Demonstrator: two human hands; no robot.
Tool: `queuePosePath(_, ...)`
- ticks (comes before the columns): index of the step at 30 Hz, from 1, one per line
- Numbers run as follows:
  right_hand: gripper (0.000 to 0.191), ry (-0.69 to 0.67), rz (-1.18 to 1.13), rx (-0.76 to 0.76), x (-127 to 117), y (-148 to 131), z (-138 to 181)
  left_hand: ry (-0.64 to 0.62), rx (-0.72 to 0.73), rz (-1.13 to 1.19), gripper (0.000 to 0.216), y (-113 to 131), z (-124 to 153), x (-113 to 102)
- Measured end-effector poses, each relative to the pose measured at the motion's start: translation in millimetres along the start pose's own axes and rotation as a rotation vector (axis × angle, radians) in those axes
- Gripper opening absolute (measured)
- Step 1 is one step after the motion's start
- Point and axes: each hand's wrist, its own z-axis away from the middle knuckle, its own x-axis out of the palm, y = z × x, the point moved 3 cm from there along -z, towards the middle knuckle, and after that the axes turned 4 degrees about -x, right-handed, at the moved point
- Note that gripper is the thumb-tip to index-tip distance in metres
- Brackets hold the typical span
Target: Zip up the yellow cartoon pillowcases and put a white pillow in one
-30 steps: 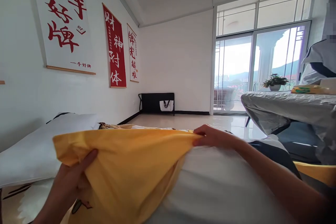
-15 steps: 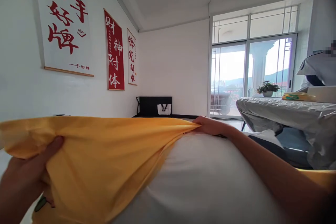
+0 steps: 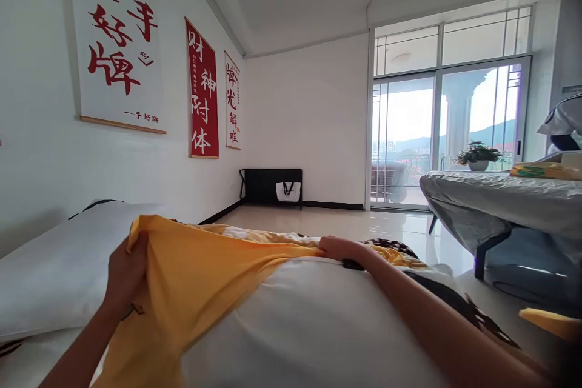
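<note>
Handling this stretch of yellow cloth [image 3: 195, 282] well probably calls for even tension between the two hands, since the folds run diagonally from the bunched end near 8 o'clock to the narrow end between 4 and 5. A gentle pull seems better than a hard one: the fabric looks thin and soft, and too much force could drag the white cushion [image 3: 327, 327] at 6 o'clock along with it. Lifting the upper edge slightly would likely stop it catching on the cushion, which the cloth borders and partly covers. The cloth itself spreads around 7 to 8 o'clock, to the left of the cushion's bare face, with another white pillow [image 3: 54, 273] farther out between 8 and 9. As for pose, the left hand [image 3: 123, 276] is clenched on the gathered top corner, back of the hand toward the camera, its forearm slanting up from 8 o'clock and its fingertips lost in the fabric. The right hand [image 3: 342, 248] reaches across the cushion's top, palm down, grasping the tapered end; its forearm runs in from 4 o'clock, and exactly how its fingertips pinch cannot be told.
</note>
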Motion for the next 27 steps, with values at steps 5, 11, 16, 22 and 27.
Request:
queuePosePath(5,0.019,0.034,0.022,0.042,25,41,-38,-0.254,-0.229,0.237,0.044,-41,-46,57)
queuePosePath(11,0.018,0.125,0.018,0.068,44,85,-67,-0.719,-0.079,0.049,0.055,-14,-52,83)
queuePosePath(16,0.024,0.292,0.15,0.046,50,83,-88,-0.526,0.084,-0.179,0.053,-28,-73,94)
queuePosePath(22,0.034,0.426,0.031,0.085,84,64,-87,-0.275,0.341,-0.742,0.05,-77,-85,146)
queuePosePath(27,0.054,0.387,-0.189,0.022,134,29,-28,-0.563,0.904,-0.564,0.046,-74,26,170)
